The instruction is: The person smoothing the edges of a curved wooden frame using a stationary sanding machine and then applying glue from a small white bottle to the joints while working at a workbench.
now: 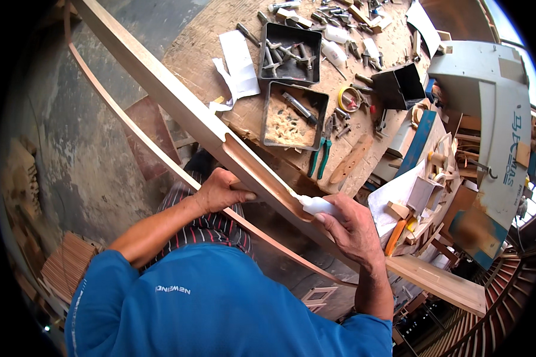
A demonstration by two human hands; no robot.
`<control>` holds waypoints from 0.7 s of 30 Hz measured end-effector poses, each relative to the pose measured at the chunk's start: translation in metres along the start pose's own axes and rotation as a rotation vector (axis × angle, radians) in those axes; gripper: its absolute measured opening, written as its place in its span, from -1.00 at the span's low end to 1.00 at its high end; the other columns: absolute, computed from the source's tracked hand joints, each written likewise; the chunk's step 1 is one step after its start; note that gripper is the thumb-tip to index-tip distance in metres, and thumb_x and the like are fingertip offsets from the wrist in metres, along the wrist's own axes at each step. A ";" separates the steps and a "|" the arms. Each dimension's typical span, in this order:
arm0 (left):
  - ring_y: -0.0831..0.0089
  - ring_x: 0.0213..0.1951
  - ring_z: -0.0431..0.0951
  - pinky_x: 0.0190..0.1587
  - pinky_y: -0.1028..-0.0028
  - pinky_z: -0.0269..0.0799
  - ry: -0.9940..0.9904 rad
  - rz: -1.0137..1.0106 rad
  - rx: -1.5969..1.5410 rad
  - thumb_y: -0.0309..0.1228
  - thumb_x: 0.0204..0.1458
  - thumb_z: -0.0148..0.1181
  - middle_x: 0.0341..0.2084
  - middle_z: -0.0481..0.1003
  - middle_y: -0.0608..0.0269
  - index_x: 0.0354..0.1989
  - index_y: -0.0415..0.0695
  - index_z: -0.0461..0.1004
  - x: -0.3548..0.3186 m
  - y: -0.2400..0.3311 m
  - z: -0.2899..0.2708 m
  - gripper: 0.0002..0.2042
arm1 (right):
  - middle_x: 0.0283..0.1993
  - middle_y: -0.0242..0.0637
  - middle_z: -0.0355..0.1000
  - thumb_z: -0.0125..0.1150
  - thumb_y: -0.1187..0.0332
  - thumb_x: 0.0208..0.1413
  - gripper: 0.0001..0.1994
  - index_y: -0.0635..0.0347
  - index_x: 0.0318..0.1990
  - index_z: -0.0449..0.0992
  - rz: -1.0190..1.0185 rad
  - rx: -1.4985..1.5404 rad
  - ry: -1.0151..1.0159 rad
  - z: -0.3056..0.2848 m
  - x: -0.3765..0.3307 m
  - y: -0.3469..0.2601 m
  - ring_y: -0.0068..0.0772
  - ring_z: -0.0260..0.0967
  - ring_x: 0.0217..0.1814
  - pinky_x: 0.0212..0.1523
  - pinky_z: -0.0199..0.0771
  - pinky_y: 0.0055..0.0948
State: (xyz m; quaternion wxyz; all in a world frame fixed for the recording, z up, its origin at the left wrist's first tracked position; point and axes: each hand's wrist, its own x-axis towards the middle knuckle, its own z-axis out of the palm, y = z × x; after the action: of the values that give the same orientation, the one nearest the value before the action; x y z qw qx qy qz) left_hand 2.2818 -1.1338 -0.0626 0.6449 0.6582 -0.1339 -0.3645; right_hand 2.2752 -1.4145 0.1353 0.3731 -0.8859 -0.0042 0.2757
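Squeezing white bottle in right hand, fingers wrapped round it, nozzle at 10 o'clock touching the recessed cut in long plank. Left hand clamped on plank's lower edge just beside the recess, thumb along the wood. Plank running from 11 o'clock down to 4 o'clock, across lap and bench edge. Thin curved strip beneath, at 9 o'clock of plank.

Risks, judged:
- Plank largely unsupported in the middle; slackened left grip likely lets it roll, dragging nozzle off the recess.
- Too hard a squeeze probably floods the recess, runs over the edge onto striped trousers.
- Far end near trays of metal parts at 12 o'clock; a swing could knock them.
- Pliers close to bench edge, could be nudged off.
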 end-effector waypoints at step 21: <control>0.31 -0.12 0.62 -0.03 0.36 0.50 0.003 0.044 0.014 -0.13 -0.08 0.45 -0.23 0.63 0.18 -0.11 -0.14 0.61 0.004 0.003 0.002 -0.58 | -0.20 -0.10 0.51 0.31 0.32 0.14 -0.73 0.27 -0.07 0.51 0.104 -0.033 -0.019 -0.003 -0.003 -0.006 -0.17 0.51 -0.17 -0.17 0.53 -0.30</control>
State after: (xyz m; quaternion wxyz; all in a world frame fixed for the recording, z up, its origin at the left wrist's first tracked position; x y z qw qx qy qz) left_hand 2.2840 -1.1380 -0.0612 0.6482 0.6604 -0.1499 -0.3482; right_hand 2.2751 -1.4127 0.1424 0.3437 -0.8882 0.0339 0.3029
